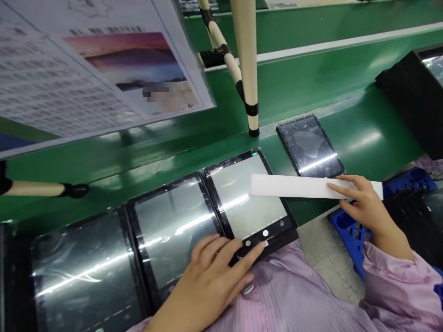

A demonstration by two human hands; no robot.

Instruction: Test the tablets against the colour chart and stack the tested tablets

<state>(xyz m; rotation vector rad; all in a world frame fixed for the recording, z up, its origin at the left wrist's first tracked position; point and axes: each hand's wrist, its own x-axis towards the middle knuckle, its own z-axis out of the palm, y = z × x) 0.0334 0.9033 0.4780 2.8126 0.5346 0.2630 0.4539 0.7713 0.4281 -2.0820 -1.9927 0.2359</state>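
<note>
My left hand (207, 276) rests over the lower edges of two tablets, fingers stretched out and holding nothing. Its index fingertip is at the lower edge of the right-hand tablet (238, 189), close to a round white button on the screen. That screen is lit with a pale grey-white camera view. My right hand (363, 207) grips a long white strip (290, 186) near its right end. The strip's left end lies across the view of this tablet's screen; whether it touches the glass I cannot tell. Further left is the middle tablet (176, 221), also showing a greyish screen.
Another tablet (83, 272) lies at the left of the row. A dark tablet (309, 145) lies on the green bench (374, 138). Above hang a printed sheet (104, 69) and a cream pipe (245, 60). Blue crates (349, 235) stand at right, near a black case (415, 101).
</note>
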